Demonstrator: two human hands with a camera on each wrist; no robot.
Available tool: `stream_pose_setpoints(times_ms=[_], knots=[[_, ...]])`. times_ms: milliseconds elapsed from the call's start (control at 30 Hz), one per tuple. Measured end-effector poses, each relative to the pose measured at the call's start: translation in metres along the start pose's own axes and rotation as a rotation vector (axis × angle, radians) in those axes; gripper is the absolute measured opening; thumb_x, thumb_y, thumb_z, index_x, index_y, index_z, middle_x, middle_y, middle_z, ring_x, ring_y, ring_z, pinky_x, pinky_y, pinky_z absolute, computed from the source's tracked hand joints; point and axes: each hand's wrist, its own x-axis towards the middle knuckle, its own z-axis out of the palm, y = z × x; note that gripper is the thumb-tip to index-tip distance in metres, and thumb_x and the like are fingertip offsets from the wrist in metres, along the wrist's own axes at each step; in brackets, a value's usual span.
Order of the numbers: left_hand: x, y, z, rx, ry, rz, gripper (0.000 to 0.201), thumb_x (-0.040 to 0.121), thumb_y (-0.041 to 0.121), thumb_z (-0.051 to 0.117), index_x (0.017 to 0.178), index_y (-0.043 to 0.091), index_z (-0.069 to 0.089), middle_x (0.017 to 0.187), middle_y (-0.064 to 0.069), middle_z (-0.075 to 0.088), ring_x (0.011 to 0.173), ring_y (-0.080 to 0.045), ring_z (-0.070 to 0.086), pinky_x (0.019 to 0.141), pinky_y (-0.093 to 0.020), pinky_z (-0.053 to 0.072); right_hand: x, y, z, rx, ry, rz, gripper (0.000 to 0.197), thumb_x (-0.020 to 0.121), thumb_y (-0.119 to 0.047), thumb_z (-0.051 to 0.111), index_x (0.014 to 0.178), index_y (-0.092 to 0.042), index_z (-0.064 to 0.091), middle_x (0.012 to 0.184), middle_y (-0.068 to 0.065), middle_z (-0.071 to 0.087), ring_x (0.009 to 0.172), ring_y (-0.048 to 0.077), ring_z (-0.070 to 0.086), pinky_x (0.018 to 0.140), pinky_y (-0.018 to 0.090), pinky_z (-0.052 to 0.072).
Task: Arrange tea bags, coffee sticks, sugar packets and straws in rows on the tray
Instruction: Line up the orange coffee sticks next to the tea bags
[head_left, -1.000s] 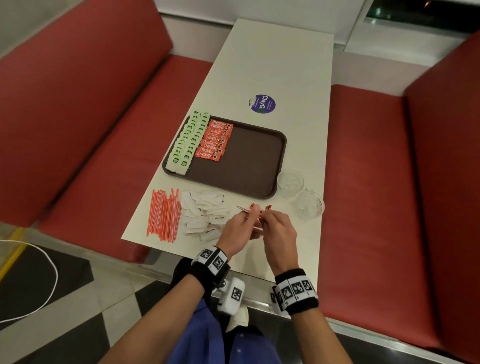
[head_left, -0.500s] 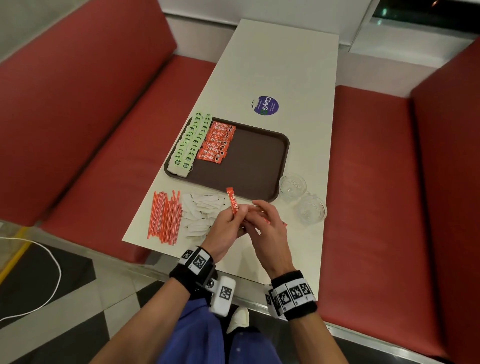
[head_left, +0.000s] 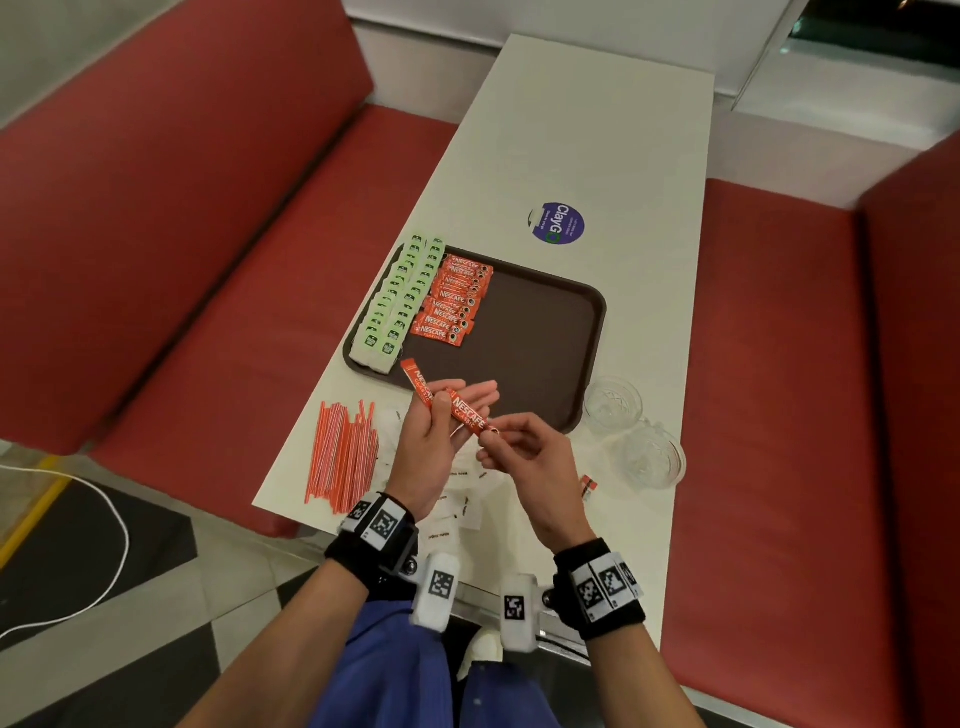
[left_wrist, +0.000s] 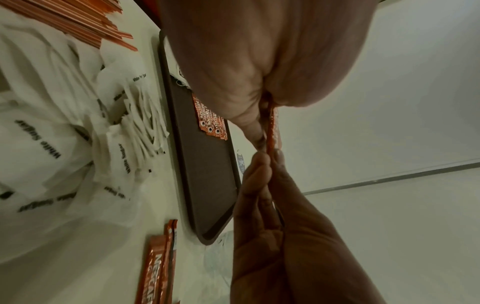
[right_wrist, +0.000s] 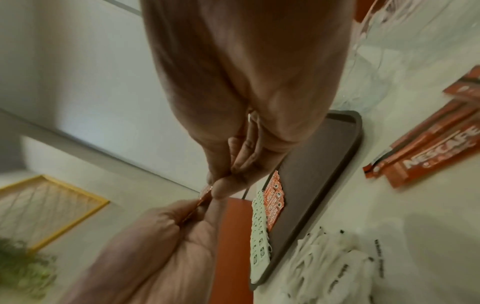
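Far-left on tray (head_left: 582, 332): 2 rows tea bags (head_left: 397, 304) done; coffee-stick row (head_left: 452, 301) partly laid. Straws (head_left: 343, 454), sugar packets (head_left: 457, 506) not yet placed, on table near-left of tray. Left hand (head_left: 431, 441) curled round 2 coffee sticks (head_left: 470, 413), held above tray's near edge. Long axis far-left to near-right. Right hand (head_left: 524, 457) pinching near-right end.
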Motion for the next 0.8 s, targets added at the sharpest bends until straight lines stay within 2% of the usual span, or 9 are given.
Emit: stream_pose_setpoints(times_ms=[100, 167, 233, 300, 400, 500, 600, 667, 800], knots=[[0.018, 0.007, -0.013, 0.029, 0.016, -0.011, 0.027, 0.119, 0.017, 0.024, 0.134, 0.001, 0.039, 0.131, -0.018, 0.074, 0.126, -0.031, 0.071, 0.108, -0.039, 0.057, 0.024, -0.003, 0.006, -0.069, 0.041, 0.004, 0.018, 0.090, -0.017, 0.090, 0.101, -0.007, 0.080, 0.089, 0.015, 0.081, 0.076, 0.021, 0.074, 0.075, 0.030, 0.062], [0.033, 0.011, -0.028, 0.075, 0.090, -0.035, 0.027, 0.119, 0.020, 0.028, 0.133, 0.001, 0.041, 0.128, -0.018, 0.075, 0.121, -0.028, 0.074, 0.103, -0.039, 0.060, 0.047, -0.003, 0.009, -0.110, 0.102, 0.007, 0.020, 0.085, -0.020, 0.095, 0.092, -0.008, 0.081, 0.086, 0.012, 0.082, 0.076, 0.019, 0.073, 0.074, 0.030, 0.062], [0.050, 0.015, -0.051, 0.160, 0.199, -0.052, 0.027, 0.119, 0.022, 0.030, 0.130, 0.004, 0.047, 0.116, -0.014, 0.077, 0.105, -0.023, 0.078, 0.090, -0.036, 0.064, 0.073, 0.001, 0.011, -0.123, 0.169, 0.005, 0.016, 0.085, -0.022, 0.095, 0.087, -0.012, 0.083, 0.086, 0.009, 0.083, 0.077, 0.018, 0.073, 0.077, 0.036, 0.064], [0.064, 0.021, -0.075, 0.366, 0.269, -0.059, 0.028, 0.119, 0.026, 0.032, 0.122, 0.013, 0.056, 0.095, -0.003, 0.070, 0.079, -0.015, 0.069, 0.076, -0.033, 0.057, 0.101, 0.004, 0.017, -0.171, 0.218, 0.021, 0.009, 0.088, -0.023, 0.093, 0.087, -0.018, 0.086, 0.084, 0.005, 0.083, 0.075, 0.015, 0.074, 0.081, 0.039, 0.066], [0.083, 0.033, -0.101, 0.677, 0.241, -0.126, 0.037, 0.116, 0.047, 0.034, 0.120, 0.021, 0.060, 0.102, 0.007, 0.061, 0.084, -0.011, 0.052, 0.083, -0.037, 0.045, 0.142, 0.012, 0.033, -0.297, 0.235, 0.045, 0.003, 0.093, -0.022, 0.088, 0.091, -0.020, 0.088, 0.077, 0.000, 0.082, 0.068, 0.009, 0.073, 0.080, 0.039, 0.068], [0.099, 0.045, -0.114, 0.735, 0.170, -0.214, 0.054, 0.108, 0.068, 0.027, 0.112, 0.021, 0.054, 0.090, 0.009, 0.048, 0.082, -0.013, 0.045, 0.077, -0.039, 0.040, 0.179, 0.026, 0.054, -0.445, 0.214, 0.078, 0.008, 0.093, -0.026, 0.088, 0.085, -0.025, 0.086, 0.073, -0.002, 0.080, 0.069, 0.011, 0.074, 0.083, 0.044, 0.067], [0.112, 0.051, -0.119, 0.742, 0.094, -0.190, 0.035, 0.106, 0.051, 0.035, 0.097, 0.020, 0.048, 0.085, 0.007, 0.042, 0.082, -0.018, 0.038, 0.072, -0.038, 0.033, 0.206, 0.036, 0.066, -0.586, 0.200, 0.113, 0.014, 0.092, -0.034, 0.088, 0.081, -0.032, 0.080, 0.088, -0.003, 0.081, 0.091, 0.019, 0.075, 0.090, 0.037, 0.062], [0.116, 0.052, -0.122, 0.786, 0.038, -0.189, 0.024, 0.113, 0.034, 0.041, 0.096, 0.018, 0.047, 0.086, 0.001, 0.042, 0.076, -0.015, 0.038, 0.070, -0.036, 0.032, 0.217, 0.037, 0.069, -0.643, 0.214, 0.148, 0.013, 0.092, -0.035, 0.088, 0.084, -0.030, 0.080, 0.100, 0.001, 0.079, 0.098, 0.020, 0.072, 0.087, 0.032, 0.056], [0.120, 0.052, -0.130, 0.753, -0.058, -0.176, 0.019, 0.113, 0.024, 0.050, 0.104, 0.010, 0.060, 0.086, -0.005, 0.063, 0.067, -0.008, 0.053, 0.067, -0.026, 0.041, 0.228, 0.039, 0.074, -0.758, 0.281, 0.200, 0.014, 0.092, -0.040, 0.086, 0.091, -0.028, 0.081, 0.107, 0.005, 0.076, 0.099, 0.026, 0.071, 0.091, 0.045, 0.062]])
